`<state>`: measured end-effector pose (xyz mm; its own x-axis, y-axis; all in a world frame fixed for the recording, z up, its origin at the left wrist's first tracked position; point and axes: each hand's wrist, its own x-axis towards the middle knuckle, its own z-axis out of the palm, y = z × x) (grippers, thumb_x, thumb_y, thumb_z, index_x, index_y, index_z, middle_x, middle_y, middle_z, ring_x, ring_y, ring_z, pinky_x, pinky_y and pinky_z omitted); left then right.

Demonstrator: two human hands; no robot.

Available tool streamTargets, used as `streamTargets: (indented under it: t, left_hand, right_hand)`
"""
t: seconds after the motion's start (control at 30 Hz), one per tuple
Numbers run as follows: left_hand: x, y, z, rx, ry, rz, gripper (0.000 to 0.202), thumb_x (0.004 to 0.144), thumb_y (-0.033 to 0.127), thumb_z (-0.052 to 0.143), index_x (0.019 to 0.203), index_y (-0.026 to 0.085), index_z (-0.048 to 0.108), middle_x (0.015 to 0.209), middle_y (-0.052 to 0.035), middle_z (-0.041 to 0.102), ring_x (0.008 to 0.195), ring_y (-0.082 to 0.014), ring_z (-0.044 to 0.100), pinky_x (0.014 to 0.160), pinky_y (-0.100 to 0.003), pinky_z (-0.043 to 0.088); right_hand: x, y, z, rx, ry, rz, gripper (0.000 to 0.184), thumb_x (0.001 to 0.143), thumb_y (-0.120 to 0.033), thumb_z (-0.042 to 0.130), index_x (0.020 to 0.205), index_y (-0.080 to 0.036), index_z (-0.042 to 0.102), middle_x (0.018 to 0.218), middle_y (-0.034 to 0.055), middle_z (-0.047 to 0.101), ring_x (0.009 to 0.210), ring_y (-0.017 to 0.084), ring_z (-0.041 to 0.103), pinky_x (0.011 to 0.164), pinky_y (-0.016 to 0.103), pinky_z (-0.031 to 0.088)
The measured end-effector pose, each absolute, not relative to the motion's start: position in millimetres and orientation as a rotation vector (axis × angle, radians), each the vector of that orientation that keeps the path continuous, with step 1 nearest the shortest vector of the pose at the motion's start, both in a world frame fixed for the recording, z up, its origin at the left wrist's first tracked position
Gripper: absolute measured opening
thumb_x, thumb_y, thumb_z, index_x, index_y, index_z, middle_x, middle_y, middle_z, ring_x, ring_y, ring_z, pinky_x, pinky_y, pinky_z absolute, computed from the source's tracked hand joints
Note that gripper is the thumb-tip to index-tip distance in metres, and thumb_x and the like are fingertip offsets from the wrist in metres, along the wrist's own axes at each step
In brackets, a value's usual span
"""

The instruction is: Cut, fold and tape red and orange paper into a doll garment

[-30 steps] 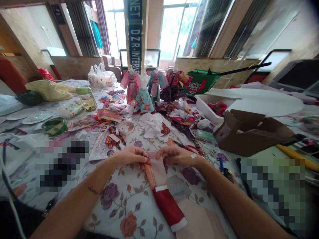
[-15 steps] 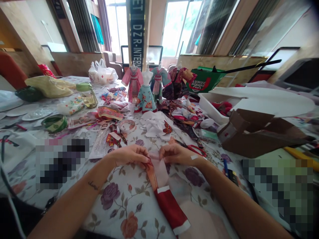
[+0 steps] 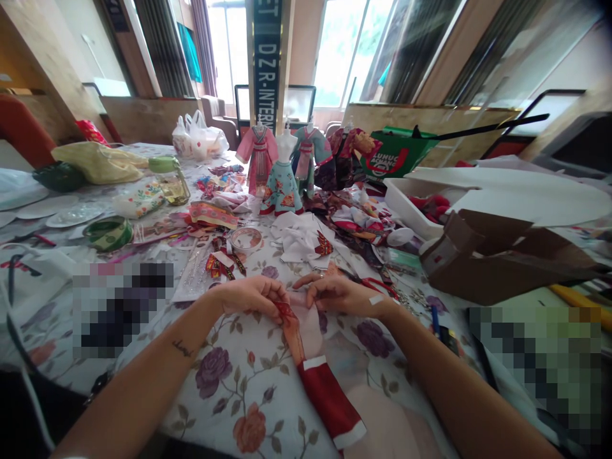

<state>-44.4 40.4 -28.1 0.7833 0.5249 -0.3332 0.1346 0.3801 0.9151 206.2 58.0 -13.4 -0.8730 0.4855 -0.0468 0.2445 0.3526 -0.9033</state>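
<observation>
My left hand (image 3: 251,296) and my right hand (image 3: 342,296) sit close together at the middle of the table, pinching the top of a sheer pale pink fabric piece (image 3: 306,325). An orange-red patterned trim strip (image 3: 291,330) runs down the fabric's left edge, and my left fingers hold its upper end. Below it lies a red fabric band with white edging (image 3: 325,398), reaching toward me. The fingertips of both hands partly hide the fabric's top edge.
A floral tablecloth (image 3: 229,389) is covered with ribbons, fabric scraps and a tape roll (image 3: 246,240). Red-handled scissors (image 3: 377,288) lie beyond my right hand. Doll dresses on stands (image 3: 282,178), a white tray (image 3: 406,210) and a brown cardboard box (image 3: 492,261) stand farther off.
My right index finger now reaches farther out, above the fabric, and both hands have shifted slightly on its top edge. The camera view has moved a little.
</observation>
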Motion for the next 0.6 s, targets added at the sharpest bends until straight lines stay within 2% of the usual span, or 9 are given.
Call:
streamTargets:
  t: [0.07, 0.1, 0.17, 0.23, 0.4, 0.5, 0.6]
  left_hand:
    - [-46, 42, -30, 1.197, 0.671, 0.254, 0.027, 0.066, 0.028, 0.077, 0.085, 0.012, 0.065, 0.082, -0.0059, 0.07, 0.073, -0.0123, 0.064, 0.068, -0.021, 0.048]
    - [-47, 43, -30, 1.214, 0.696, 0.245, 0.027, 0.068, 0.031, 0.075, 0.084, 0.012, 0.066, 0.081, -0.0063, 0.07, 0.068, -0.0111, 0.063, 0.061, -0.019, 0.047]
    - [-49, 44, -28, 1.242, 0.75, 0.235, 0.029, 0.07, 0.037, 0.073, 0.084, 0.012, 0.067, 0.074, -0.0054, 0.07, 0.054, -0.0074, 0.058, 0.046, -0.015, 0.038]
    - [-52, 45, -27, 1.25, 0.78, 0.235, 0.031, 0.071, 0.039, 0.072, 0.085, 0.012, 0.068, 0.066, -0.0032, 0.068, 0.044, -0.0047, 0.052, 0.037, -0.014, 0.029]
    - [-55, 46, -25, 1.269, 0.794, 0.253, 0.031, 0.071, 0.042, 0.071, 0.084, 0.014, 0.068, 0.063, -0.001, 0.064, 0.044, -0.0048, 0.051, 0.037, -0.014, 0.03]
    - [-55, 45, -24, 1.319, 0.807, 0.26, 0.031, 0.072, 0.042, 0.07, 0.084, 0.014, 0.067, 0.059, 0.0013, 0.06, 0.043, -0.0052, 0.049, 0.035, -0.014, 0.029]
    - [-54, 44, -23, 1.356, 0.83, 0.269, 0.031, 0.072, 0.042, 0.069, 0.084, 0.014, 0.066, 0.057, 0.0028, 0.057, 0.041, -0.0051, 0.047, 0.034, -0.015, 0.028]
  right_hand:
    - [207, 62, -14, -0.635, -2.375, 1.577, 0.029, 0.087, -0.041, 0.056, 0.09, -0.014, 0.065, 0.126, 0.0121, 0.05, 0.112, 0.022, 0.051, 0.09, 0.032, 0.039]
    - [207, 64, -13, -0.623, -2.371, 1.607, 0.029, 0.087, -0.041, 0.057, 0.09, -0.014, 0.065, 0.125, 0.0122, 0.051, 0.112, 0.022, 0.051, 0.091, 0.032, 0.039]
    - [205, 69, -12, -0.605, -2.362, 1.674, 0.028, 0.085, -0.04, 0.06, 0.089, -0.013, 0.066, 0.123, 0.0119, 0.051, 0.11, 0.022, 0.052, 0.089, 0.031, 0.039]
    - [202, 75, -10, -0.598, -2.339, 1.734, 0.027, 0.082, -0.04, 0.064, 0.086, -0.013, 0.067, 0.121, 0.0109, 0.052, 0.103, 0.02, 0.054, 0.083, 0.029, 0.041]
    - [192, 83, -9, -0.559, -2.208, 1.852, 0.024, 0.07, -0.034, 0.076, 0.076, -0.012, 0.067, 0.116, 0.0082, 0.05, 0.086, 0.014, 0.054, 0.066, 0.022, 0.043]
    - [188, 82, -10, -0.456, -2.179, 1.911, 0.023, 0.067, -0.031, 0.077, 0.073, -0.012, 0.066, 0.11, 0.0086, 0.054, 0.087, 0.015, 0.055, 0.068, 0.024, 0.043]
    - [187, 77, -11, -0.412, -2.12, 1.984, 0.026, 0.066, -0.032, 0.078, 0.07, -0.012, 0.063, 0.094, 0.0084, 0.063, 0.087, 0.018, 0.058, 0.074, 0.028, 0.045]
